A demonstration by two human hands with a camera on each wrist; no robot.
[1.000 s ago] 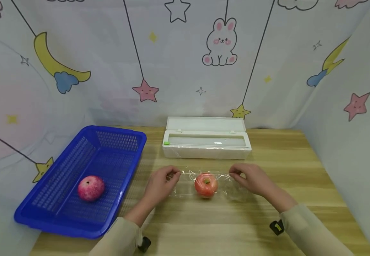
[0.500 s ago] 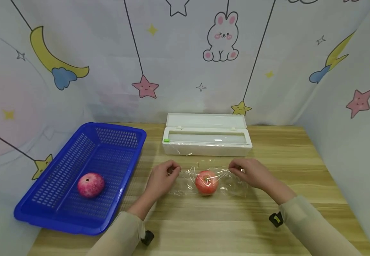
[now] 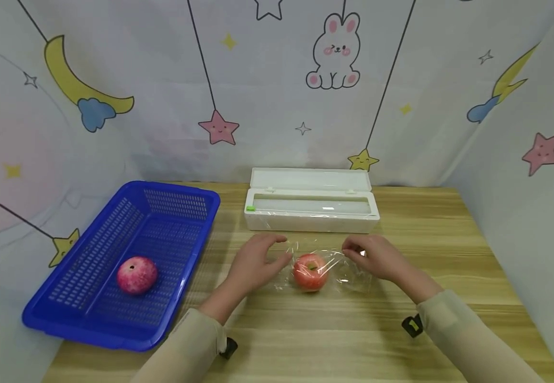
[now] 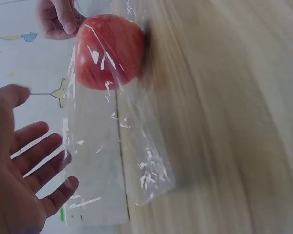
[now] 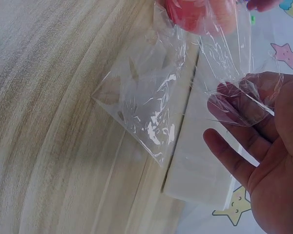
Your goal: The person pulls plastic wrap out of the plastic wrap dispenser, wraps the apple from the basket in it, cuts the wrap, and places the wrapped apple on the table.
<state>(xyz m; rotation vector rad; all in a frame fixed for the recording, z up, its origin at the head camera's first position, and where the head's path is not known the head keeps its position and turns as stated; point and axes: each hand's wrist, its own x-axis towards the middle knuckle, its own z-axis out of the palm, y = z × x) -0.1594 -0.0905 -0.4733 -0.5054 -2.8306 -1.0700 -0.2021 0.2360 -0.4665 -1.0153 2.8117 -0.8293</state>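
On my feed, a cartoon-printed cloth (image 3: pixel 267 96) hangs behind a wood-grain table (image 3: pixel 305 340). Leftmost I see a blue plastic basket (image 3: pixel 166 239) holding a pinkish-red fruit (image 3: pixel 137 275). Next, the left hand (image 3: pixel 257 260) is spread beside clear cling film (image 3: pixel 350 275); I can't tell whether it touches. The red apple (image 3: pixel 311 272) sits on the table under that film, before an open white dispenser (image 3: pixel 311 222). The right hand (image 3: pixel 374 258) pinches the film's far edge.
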